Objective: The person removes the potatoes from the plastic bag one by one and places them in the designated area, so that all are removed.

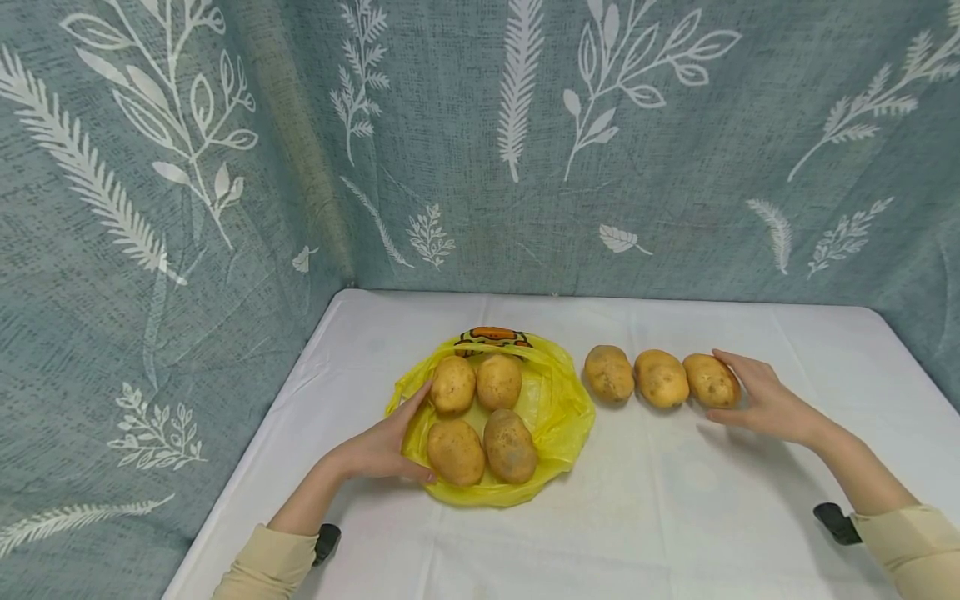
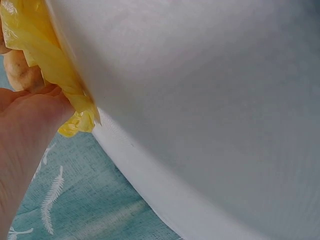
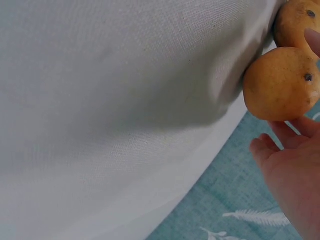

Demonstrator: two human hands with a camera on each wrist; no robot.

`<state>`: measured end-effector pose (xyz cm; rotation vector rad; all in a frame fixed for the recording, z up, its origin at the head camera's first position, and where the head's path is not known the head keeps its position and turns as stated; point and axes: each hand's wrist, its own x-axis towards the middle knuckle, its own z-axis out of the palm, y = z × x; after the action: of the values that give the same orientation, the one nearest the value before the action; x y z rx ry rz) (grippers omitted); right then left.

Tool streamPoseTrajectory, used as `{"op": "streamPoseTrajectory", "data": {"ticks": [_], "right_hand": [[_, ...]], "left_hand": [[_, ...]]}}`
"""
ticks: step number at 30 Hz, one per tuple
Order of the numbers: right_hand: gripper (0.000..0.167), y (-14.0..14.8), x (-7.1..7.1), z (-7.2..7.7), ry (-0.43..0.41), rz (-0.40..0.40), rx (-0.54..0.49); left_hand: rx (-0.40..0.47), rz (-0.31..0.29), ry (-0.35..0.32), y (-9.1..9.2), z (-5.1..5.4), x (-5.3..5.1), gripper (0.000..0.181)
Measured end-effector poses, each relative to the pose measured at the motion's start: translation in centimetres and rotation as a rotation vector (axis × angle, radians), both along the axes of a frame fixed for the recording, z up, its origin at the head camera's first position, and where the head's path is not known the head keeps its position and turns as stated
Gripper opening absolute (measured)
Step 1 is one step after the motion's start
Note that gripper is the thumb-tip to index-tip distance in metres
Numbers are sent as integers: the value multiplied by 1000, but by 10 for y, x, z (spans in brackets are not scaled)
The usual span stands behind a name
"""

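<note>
A yellow plastic bag (image 1: 551, 400) lies spread on the table, with several potatoes (image 1: 454, 452) resting inside its opened rim. My left hand (image 1: 382, 446) is at the bag's left side, thumb and fingers spread wide against the plastic. In the left wrist view the bag (image 2: 52, 55) hides part of the fingers. To the right of the bag, three potatoes sit in a row. My right hand (image 1: 765, 400) holds the rightmost potato (image 1: 711, 381) between thumb and fingers. In the right wrist view, fingertips touch this potato (image 3: 280, 85) from one side.
The other two potatoes in the row (image 1: 608, 374) stand close together beside the bag. A white cloth (image 1: 600, 533) covers the table. Blue-green curtains (image 1: 465, 167) with white leaf patterns hang behind and at the sides.
</note>
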<state>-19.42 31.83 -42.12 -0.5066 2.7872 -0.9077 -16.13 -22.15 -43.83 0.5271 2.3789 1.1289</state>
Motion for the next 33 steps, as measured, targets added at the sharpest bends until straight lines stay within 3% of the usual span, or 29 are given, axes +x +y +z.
{"op": "streamPoseTrajectory", "data": {"ticks": [15,33], "right_hand": [[95,0,1,0,13,-13,4],[81,-23,6,9,186,14,-123]], "left_hand": [[11,-1,3,0,0,0,129],[17,1,3,0,1,0,129]]}}
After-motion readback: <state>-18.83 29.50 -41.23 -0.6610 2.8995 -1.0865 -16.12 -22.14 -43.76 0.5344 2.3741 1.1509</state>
